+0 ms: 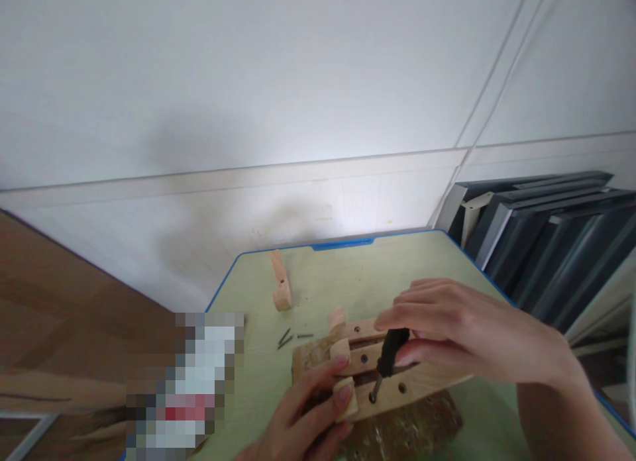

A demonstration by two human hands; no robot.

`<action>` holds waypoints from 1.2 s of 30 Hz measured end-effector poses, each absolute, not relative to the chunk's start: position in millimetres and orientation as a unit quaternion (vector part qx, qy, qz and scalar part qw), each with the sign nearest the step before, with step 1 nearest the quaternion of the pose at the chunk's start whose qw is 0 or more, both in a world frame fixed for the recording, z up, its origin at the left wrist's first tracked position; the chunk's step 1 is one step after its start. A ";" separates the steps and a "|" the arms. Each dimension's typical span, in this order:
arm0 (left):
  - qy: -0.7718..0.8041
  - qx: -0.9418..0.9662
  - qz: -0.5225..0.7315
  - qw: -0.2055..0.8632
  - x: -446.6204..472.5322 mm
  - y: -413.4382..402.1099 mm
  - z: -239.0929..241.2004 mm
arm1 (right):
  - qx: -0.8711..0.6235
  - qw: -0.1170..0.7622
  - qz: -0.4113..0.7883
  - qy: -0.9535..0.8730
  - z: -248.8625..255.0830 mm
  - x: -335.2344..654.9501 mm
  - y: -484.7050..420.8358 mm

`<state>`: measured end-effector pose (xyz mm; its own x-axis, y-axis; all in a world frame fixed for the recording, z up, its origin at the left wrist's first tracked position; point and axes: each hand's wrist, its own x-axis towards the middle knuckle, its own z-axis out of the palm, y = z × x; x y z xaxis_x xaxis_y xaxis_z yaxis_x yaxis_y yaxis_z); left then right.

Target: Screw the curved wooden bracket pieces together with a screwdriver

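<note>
My right hand [442, 322] grips the black handle of a screwdriver [393, 352], its fingers closed round the upper end. The metal shaft slants down into a hole near the end of the nearest wooden slat [387, 398]. With its fingers bent over the raised block ends at the left, my left hand [311, 408] holds that slat. Two more slats lie side by side behind it; the middle slat [364, 359] has a dark hole or screw head showing. Under them is a worn brown board [412, 428]. The right ends of the slats are partly hidden by my right hand.
Several loose screws [285, 340] lie on the pale green, blue-edged table [338, 269]. A loose hooked wooden piece [281, 285] rests farther back. A blurred-out object [199, 381] is at the left edge. Dark panels [556, 216] stack at right, beside the white wall.
</note>
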<state>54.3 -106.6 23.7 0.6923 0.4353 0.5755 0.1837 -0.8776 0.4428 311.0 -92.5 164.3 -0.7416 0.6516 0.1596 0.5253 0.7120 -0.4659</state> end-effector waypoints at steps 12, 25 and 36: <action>0.173 0.900 0.352 0.189 53.9 -106.0 22.8 | -0.346 0.129 0.244 -0.897 170.8 318.9 -99.9; 0.152 0.910 0.348 0.169 52.4 -102.7 19.9 | -0.335 0.128 0.222 -0.907 168.5 317.0 -97.6; 0.179 0.902 0.346 0.187 54.1 -107.0 23.0 | -0.430 0.107 0.091 -0.892 153.7 314.6 -85.7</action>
